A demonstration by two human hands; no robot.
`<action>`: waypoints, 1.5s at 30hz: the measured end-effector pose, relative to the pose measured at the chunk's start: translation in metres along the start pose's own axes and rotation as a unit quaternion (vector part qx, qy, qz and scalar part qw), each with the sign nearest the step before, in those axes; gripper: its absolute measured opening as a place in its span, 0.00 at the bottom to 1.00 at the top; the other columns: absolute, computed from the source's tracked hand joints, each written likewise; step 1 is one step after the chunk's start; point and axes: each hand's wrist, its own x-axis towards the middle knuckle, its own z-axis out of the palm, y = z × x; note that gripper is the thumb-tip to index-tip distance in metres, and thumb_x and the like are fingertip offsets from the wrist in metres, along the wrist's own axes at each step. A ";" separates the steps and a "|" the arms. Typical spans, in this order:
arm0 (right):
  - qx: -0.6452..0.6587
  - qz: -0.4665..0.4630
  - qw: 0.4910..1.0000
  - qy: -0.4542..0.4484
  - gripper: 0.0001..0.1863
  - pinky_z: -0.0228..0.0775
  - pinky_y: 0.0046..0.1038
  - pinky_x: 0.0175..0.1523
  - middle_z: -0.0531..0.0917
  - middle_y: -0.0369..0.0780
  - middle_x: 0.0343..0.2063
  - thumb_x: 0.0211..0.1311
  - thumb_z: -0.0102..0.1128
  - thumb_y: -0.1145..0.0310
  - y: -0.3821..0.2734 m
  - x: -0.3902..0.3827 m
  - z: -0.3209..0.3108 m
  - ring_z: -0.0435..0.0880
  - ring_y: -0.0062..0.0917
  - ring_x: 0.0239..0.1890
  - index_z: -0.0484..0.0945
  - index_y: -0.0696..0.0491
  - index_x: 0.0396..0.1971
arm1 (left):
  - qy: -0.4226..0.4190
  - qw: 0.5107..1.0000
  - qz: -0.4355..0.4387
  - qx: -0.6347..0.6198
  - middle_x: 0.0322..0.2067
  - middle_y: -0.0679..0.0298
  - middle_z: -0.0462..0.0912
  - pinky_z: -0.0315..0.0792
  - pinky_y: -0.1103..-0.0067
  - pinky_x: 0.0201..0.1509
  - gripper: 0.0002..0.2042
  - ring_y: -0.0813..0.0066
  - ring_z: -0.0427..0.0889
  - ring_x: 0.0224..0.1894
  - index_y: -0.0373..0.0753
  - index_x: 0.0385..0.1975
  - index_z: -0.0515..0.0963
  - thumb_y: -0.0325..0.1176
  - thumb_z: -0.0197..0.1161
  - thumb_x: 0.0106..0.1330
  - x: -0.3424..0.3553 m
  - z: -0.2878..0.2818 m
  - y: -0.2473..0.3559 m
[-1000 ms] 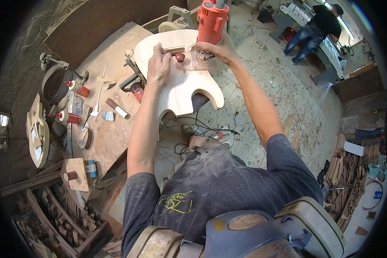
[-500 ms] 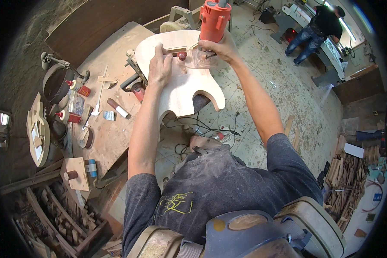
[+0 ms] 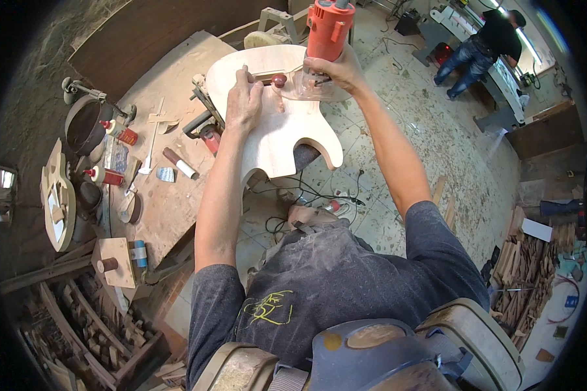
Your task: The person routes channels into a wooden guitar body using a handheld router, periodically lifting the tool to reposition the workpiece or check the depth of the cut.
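A pale wooden electric guitar body [image 3: 267, 140] lies at the top centre, with a long slot-like recess in its upper face. My left hand [image 3: 244, 104] rests on that face beside the recess, its fingers bent against the wood and partly hidden. A red-orange handheld router [image 3: 326, 32] stands upright over the right edge of the body. My right hand [image 3: 342, 70] is wrapped round its lower housing, just above the clear base [image 3: 306, 86]. The base's round reddish-brown knob [image 3: 279, 80] sits free, a little right of my left fingertips. The router's bit cannot be made out.
On the dusty workbench [image 3: 176, 85] at left are two glue bottles [image 3: 120, 132], a caliper [image 3: 151, 146] and a sanding drum [image 3: 180, 163]. Another guitar body [image 3: 60, 195] leans beyond. Cables [image 3: 300, 186] trail below. A person [image 3: 486, 49] stands far right.
The router and my right hand have shifted very slightly to the right. My left hand keeps its place on the guitar body.
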 end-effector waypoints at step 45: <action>0.026 -0.003 1.000 -0.008 0.16 0.72 0.21 0.34 0.83 0.33 0.28 0.56 0.76 0.64 0.025 0.033 -0.019 0.81 0.16 0.28 0.80 0.55 0.37 | -0.019 1.000 -0.017 -0.018 0.54 0.31 0.73 0.67 0.59 0.65 0.21 0.35 0.74 0.59 0.29 0.56 0.65 0.38 0.52 0.71 -0.001 -0.003 0.008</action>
